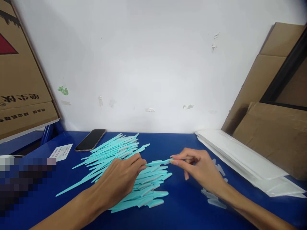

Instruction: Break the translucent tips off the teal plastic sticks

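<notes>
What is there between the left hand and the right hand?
In the head view, one turquoise stick spans the gap, pinched by the left hand and the right hand. Beneath it lie more sticks on the table.

From my remote seat I saw the blue desk [184,204] carrying heaped, slim turquoise pieces [115,147], a phone [91,140], a printed card [61,152], small translucent pieces [217,203] and, rightmost, stacked white sheets [244,156].

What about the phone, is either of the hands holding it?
No, the phone lies on the table while the left hand and right hand hold a turquoise strip.
</notes>
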Available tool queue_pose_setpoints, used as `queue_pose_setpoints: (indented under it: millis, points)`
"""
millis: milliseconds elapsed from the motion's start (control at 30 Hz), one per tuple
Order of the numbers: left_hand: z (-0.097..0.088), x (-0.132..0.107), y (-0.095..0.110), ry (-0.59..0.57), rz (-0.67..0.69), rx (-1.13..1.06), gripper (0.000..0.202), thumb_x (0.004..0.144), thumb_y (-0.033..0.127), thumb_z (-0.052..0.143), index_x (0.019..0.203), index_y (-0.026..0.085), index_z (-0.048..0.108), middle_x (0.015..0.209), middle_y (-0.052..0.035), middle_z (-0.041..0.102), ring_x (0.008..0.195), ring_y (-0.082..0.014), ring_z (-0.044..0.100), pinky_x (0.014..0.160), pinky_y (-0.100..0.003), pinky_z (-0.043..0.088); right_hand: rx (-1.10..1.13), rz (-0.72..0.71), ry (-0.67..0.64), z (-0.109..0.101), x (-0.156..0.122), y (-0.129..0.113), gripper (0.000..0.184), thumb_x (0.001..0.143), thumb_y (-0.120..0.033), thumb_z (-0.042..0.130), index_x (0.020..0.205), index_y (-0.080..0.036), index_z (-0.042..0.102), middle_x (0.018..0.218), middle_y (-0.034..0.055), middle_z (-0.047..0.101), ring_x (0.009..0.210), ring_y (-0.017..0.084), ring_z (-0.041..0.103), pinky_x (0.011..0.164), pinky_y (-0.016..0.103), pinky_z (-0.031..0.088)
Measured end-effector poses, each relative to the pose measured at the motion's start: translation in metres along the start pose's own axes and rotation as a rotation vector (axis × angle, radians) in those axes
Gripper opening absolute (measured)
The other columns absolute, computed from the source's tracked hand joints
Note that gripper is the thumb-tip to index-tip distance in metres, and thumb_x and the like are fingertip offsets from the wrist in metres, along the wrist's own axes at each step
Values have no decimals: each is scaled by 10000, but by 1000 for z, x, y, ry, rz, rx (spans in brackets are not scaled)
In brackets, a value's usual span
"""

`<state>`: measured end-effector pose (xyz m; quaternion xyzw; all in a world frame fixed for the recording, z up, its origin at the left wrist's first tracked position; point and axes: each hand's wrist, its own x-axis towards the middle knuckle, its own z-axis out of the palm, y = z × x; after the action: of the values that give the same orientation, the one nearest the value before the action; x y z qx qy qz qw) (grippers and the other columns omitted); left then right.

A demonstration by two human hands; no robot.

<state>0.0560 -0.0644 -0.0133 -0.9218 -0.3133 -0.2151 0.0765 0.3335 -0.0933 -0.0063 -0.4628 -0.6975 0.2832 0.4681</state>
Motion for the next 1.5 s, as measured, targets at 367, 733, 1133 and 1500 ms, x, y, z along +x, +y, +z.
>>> queue_pose_setpoints:
  millis: [367, 733, 1133, 1500]
  points:
    - [3, 1, -4, -55, 2, 43, 301, 1100, 232, 319, 1060, 209, 617, 917, -25, 663, 581, -156, 549, 482, -293, 237, -124, -57, -20, 1, 1, 4, 238, 907, -456, 715, 863, -234, 788, 672, 15, 758, 425, 131, 621, 467, 271, 496]
    - [-24, 9, -70, -21, -385, 232, 358, 1066, 334, 341, 1098, 197, 670, 1092, -78, 718, 905, -260, 694, 652, -314, 444, -218, -126, 23, 0, 0, 8, 238, 1026, -385, 511, 1130, -248, 674, 719, -10, 687, 449, 113, 483, 438, 248, 400]
    - [-25, -1, -112, -202, -631, 292, 379, 998, 299, 381, 975, 175, 738, 985, -141, 704, 877, -309, 695, 632, -330, 434, -368, -241, -29, 3, -5, 17, 239, 1025, -295, 473, 1042, -258, 708, 691, -22, 645, 485, 131, 495, 503, 272, 398]
    - [-27, 5, -95, -199, -622, 319, 402, 1025, 290, 335, 1023, 173, 719, 1041, -138, 685, 908, -309, 690, 667, -344, 456, -466, -266, -65, 2, -4, 13, 257, 1027, -272, 454, 1063, -252, 708, 716, -21, 667, 469, 122, 487, 545, 278, 442]
